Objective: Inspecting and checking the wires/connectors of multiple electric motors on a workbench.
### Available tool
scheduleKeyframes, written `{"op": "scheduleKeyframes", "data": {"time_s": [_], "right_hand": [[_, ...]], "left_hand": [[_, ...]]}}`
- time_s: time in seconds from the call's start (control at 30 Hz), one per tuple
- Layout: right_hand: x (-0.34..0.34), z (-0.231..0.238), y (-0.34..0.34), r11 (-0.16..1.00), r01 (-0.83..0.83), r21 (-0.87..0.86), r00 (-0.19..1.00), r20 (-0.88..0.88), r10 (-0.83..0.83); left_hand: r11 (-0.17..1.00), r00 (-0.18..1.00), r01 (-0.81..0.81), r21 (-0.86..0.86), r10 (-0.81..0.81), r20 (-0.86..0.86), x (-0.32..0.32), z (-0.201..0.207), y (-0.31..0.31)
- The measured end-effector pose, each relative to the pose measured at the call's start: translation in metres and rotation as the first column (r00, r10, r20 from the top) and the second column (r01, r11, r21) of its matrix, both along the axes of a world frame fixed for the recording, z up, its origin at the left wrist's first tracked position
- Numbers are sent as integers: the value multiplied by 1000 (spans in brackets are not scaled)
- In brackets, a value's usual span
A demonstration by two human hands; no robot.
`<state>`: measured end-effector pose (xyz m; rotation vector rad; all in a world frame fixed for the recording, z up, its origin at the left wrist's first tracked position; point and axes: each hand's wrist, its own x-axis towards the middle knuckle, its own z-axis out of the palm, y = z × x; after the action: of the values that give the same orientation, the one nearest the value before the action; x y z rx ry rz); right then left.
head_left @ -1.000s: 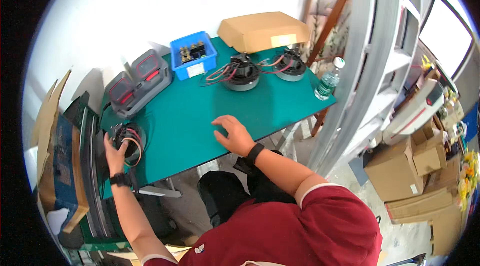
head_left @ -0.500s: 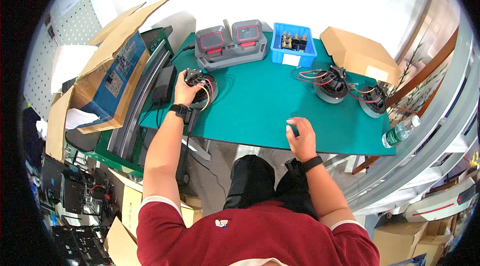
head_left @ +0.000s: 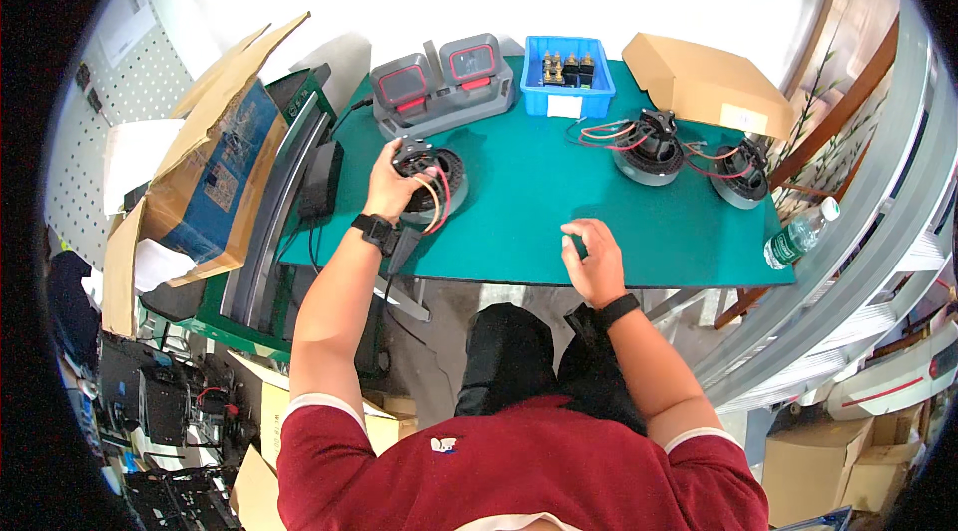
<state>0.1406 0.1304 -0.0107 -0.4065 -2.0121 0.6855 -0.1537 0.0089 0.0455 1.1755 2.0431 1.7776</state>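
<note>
At the left part of the green table, my left hand point(head_left: 391, 184) grips the top of a round black motor point(head_left: 454, 177) with a grey lower ring and red and tan wires. My fingers hide part of the motor's top. Over the table's front edge, my right hand point(head_left: 597, 264) holds nothing, its fingers loosely bent and the thumb apart. Two similar motors, a nearer-to-middle motor point(head_left: 649, 157) and an outer motor point(head_left: 740, 180), stand on the right with their wires.
Behind stand a grey dual charger point(head_left: 439, 112) and a blue bin point(head_left: 566, 106) of small black-and-brass parts. A cardboard piece point(head_left: 699, 82) lies back right, a water bottle point(head_left: 798, 235) at the right edge. A black power adapter point(head_left: 320, 182) and open carton point(head_left: 225, 182) are left.
My left hand has moved to the right along with the motor. My right hand has shifted slightly, its fingers still bent. The whole view has turned a little.
</note>
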Motion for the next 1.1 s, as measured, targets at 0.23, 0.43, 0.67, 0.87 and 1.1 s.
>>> {"op": "scheduleKeyframes", "data": {"time_s": [0.23, 0.43, 0.67, 0.87, 1.1], "right_hand": [[0, -5, 6, 981, 45, -188, 994, -93, -63], [-3, -12, 13, 962, 41, -269, 978, -188, -94], [-1, -14, 14, 948, 15, -319, 975, -207, -85], [0, -11, 13, 957, 42, -286, 978, -185, -98], [-1, -14, 16, 969, 59, -241, 976, -189, -107]], "left_hand": [[960, 960, 278, -27, -278, 9, 55, -2, 44], [881, 874, 473, 14, -472, 114, 87, -8, 73], [842, 842, 538, 32, -539, 18, 112, -11, 87], [857, 853, 515, -20, -515, -88, 113, -13, 90], [874, 874, 483, -51, -485, -36, 112, -15, 88]]}}
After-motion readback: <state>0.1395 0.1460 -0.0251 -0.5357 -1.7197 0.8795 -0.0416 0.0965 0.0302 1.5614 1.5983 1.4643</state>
